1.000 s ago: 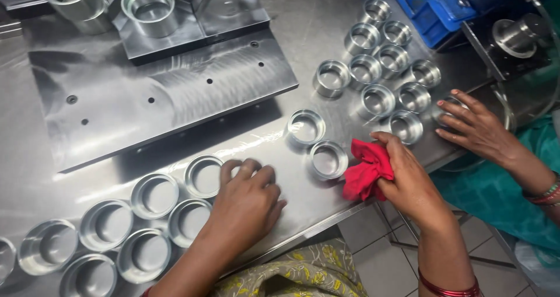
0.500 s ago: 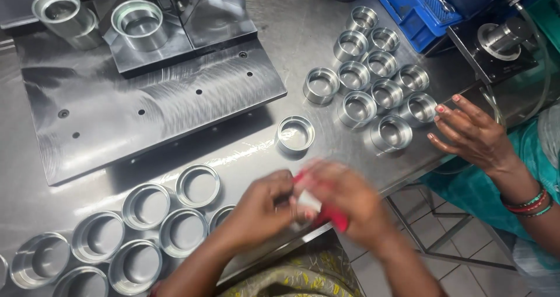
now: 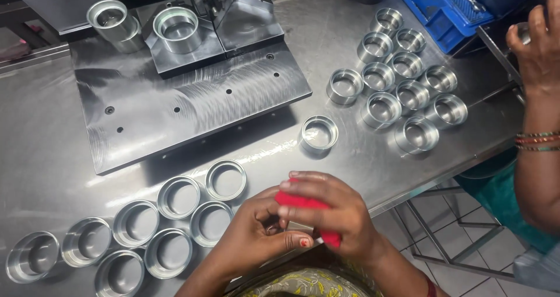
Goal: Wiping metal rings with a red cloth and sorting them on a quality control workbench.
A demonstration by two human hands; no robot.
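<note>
My two hands meet at the table's near edge. My right hand (image 3: 341,218) is closed over a red cloth (image 3: 298,201), pressing it against what my left hand (image 3: 254,238) cups; that is a shallow metal ring, almost wholly hidden between the palms. Several matching metal rings (image 3: 178,196) lie in a cluster just left of my hands. A single ring (image 3: 319,133) sits alone beyond them.
Several more rings (image 3: 402,87) stand grouped at the right. A thick steel plate (image 3: 192,107) with holes holds a gauge fixture and two larger rings (image 3: 176,28) at the back. Behind is a blue crate (image 3: 446,11). Another person's hand (image 3: 536,46) with bangles works at the far right.
My right hand took a ring off the table with the red cloth and brought it to my left hand, which left the ring cluster. The other person's hand moved up and right.
</note>
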